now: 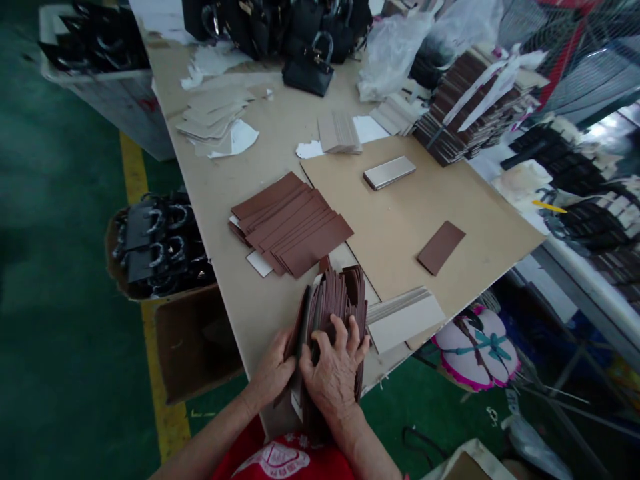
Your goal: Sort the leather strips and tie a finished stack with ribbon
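Brown bundle: we hold a thick stack of brown strips [333, 300] on edge at the near rim of the table [215, 193], pressed between both our hands.
Left hand: our left hand [273, 373] cups the bundle's left face, thumb against it, clasping the stack from that side.
Right hand: our right hand [334, 370] lies over the bundle's near end, fingers [345, 333] spread across and dug in among the strips' edges, gripping them.
Just beyond the grip: a fanned pile of brown pieces [293, 223] lies flat on the table, a white card [260, 263] peeking out beneath it.
Right of the grip: a stack of pale grey cards [405, 317] lies almost touching the bundle, on the corner of a tan board [400, 220].
Further right of the grip: a single brown piece [441, 247] lies alone on the board.
Well beyond the grip: a silver-grey flat bar [389, 172] rests on the board's far part; a tall brown stack [465, 110] and black handbags [280, 27] stand past it.
Left of the grip, below the table: a box of black handbags [157, 243] sits on the green floor [60, 300].
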